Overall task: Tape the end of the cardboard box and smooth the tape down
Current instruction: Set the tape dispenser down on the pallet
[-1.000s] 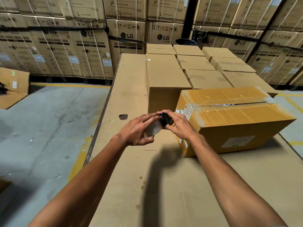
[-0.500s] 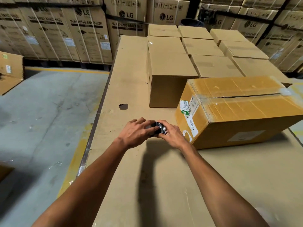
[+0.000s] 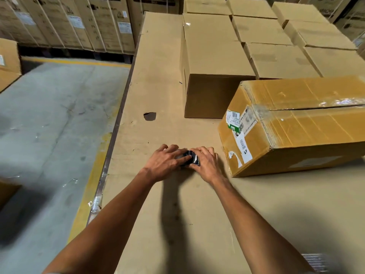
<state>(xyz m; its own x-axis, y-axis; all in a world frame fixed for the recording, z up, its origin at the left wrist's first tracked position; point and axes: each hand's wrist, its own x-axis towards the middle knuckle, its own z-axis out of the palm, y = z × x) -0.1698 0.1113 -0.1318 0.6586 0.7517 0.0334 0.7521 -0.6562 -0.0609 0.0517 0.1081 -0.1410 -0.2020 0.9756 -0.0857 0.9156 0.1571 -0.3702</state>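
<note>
A yellow-brown cardboard box lies on the cardboard-covered table at the right, with clear tape along its top seam and white and green labels on its near end. Just left of that end, both my hands meet over a small dark tape roll. My left hand curls around the roll from the left. My right hand grips it from the right, a short way from the box's near corner. Most of the roll is hidden by my fingers.
A plain brown box stands behind my hands, with several more boxes in rows to its right. A dark hole marks the table cover. The table's left edge drops to a grey floor with a yellow line; stacked cartons line the back.
Both hands have come down with the tape roll from beside the box's end to the table surface. The camera has tilted downward and closer.
</note>
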